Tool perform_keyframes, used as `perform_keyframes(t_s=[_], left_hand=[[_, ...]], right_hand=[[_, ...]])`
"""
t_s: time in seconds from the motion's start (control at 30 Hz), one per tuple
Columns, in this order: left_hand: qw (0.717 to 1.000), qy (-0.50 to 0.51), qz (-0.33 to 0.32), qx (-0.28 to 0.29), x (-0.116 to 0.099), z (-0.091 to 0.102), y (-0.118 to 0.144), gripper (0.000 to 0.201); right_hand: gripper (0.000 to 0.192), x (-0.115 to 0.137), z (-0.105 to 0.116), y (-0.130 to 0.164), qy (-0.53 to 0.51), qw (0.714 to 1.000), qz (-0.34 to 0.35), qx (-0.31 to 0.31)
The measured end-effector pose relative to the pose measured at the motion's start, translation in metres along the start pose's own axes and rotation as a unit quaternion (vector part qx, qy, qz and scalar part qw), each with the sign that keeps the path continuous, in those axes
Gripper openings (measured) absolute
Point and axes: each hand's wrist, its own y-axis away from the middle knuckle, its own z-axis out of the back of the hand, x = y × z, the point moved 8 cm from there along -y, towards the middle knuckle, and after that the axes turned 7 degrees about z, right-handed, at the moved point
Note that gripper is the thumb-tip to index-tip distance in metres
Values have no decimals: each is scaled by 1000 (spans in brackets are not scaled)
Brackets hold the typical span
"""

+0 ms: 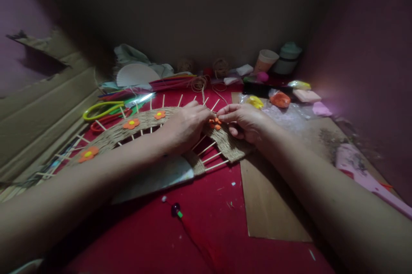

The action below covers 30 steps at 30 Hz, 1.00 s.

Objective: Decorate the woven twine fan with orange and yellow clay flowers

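Note:
A curved band of woven jute twine [144, 116] on thin wooden sticks [214, 157] forms a fan shape over the red surface. Orange flowers with yellow centres, one of them a large flower [89, 154], sit along its left part. Toward the right end lies a cluster of orange petals [216, 124] with no yellow centre visible. My left hand [186, 126] rests over the band, its fingers curled and pressed together beside these petals; what they hold is hidden. From the other side, my right hand [243, 120] pinches at the petals with thumb and forefinger.
Brown cardboard [273, 205] lies under my right forearm, with a pink glue gun [360, 171] farther right. Bagged orange clay [280, 99], a paper cup [265, 60] and twine balls stand behind. Yellow-handled scissors [103, 110] are at left; a beaded red tassel [193, 233] lies in front.

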Motion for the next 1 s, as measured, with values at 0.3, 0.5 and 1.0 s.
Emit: perform_keyframes(t_s=[0.3, 0.5, 1.0], left_hand=[[999, -29, -24, 23, -7, -7, 2, 27], [1000, 5, 11, 22, -1, -5, 0, 23], [997, -78, -22, 8, -11, 3, 5, 29]], right_hand=[[17, 0, -1, 0, -9, 1000, -1, 3], [21, -2, 0, -1, 3, 1000, 13, -18], [22, -1, 0, 0, 6, 999, 15, -35]])
